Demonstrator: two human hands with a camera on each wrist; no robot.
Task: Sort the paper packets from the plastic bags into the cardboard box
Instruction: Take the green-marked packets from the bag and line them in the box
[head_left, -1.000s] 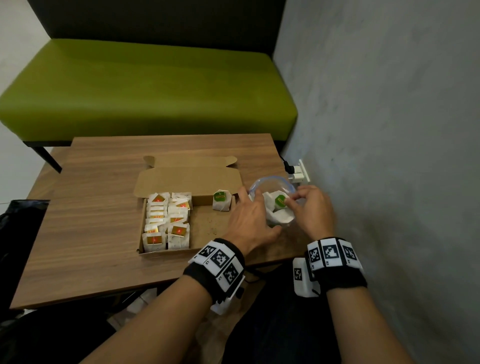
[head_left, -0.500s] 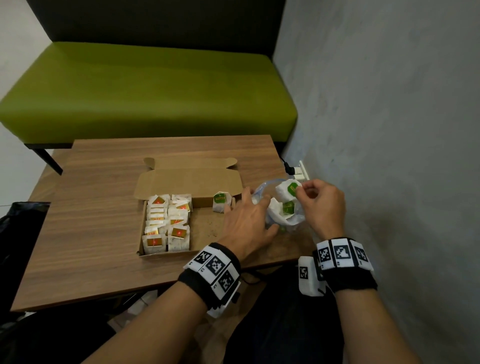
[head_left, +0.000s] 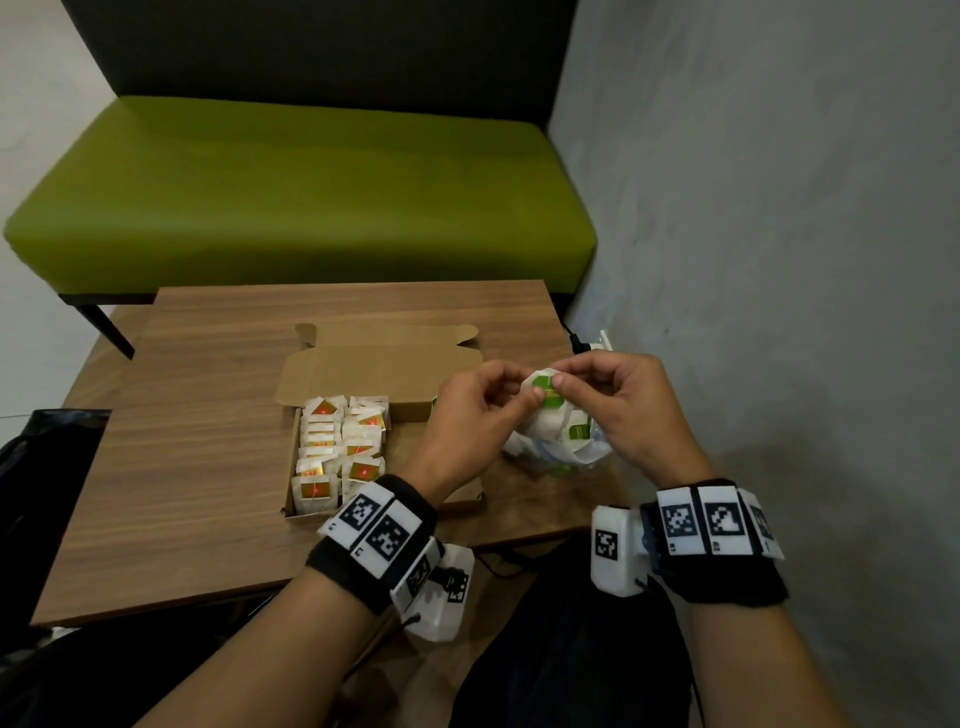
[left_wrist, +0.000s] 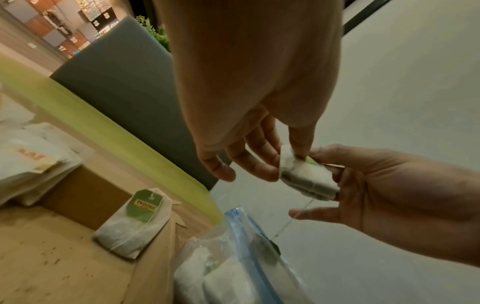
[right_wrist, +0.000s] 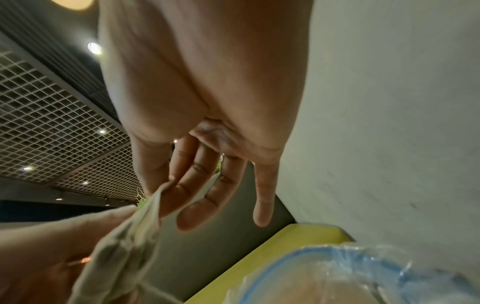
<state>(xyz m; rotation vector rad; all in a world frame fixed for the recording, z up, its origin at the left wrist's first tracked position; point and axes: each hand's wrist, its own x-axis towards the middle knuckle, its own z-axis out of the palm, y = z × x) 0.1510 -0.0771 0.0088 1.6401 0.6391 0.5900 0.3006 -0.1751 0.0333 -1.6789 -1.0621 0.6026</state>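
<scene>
Both the left hand (head_left: 470, 410) and right hand (head_left: 631, 405) pinch one green-tagged packet (head_left: 546, 391) between fingers, above the plastic bag (head_left: 558, 457) beside the cardboard box (head_left: 363, 364)

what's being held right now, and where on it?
One green-tagged paper packet, lifted above the plastic bag. Left hand and right hand both pinch it at its top edge, by the green tag.

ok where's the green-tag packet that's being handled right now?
In the head view the green-tag packet is held in the air between the left hand and right hand, both pinching it, above the plastic bag, just right of the cardboard box.
</scene>
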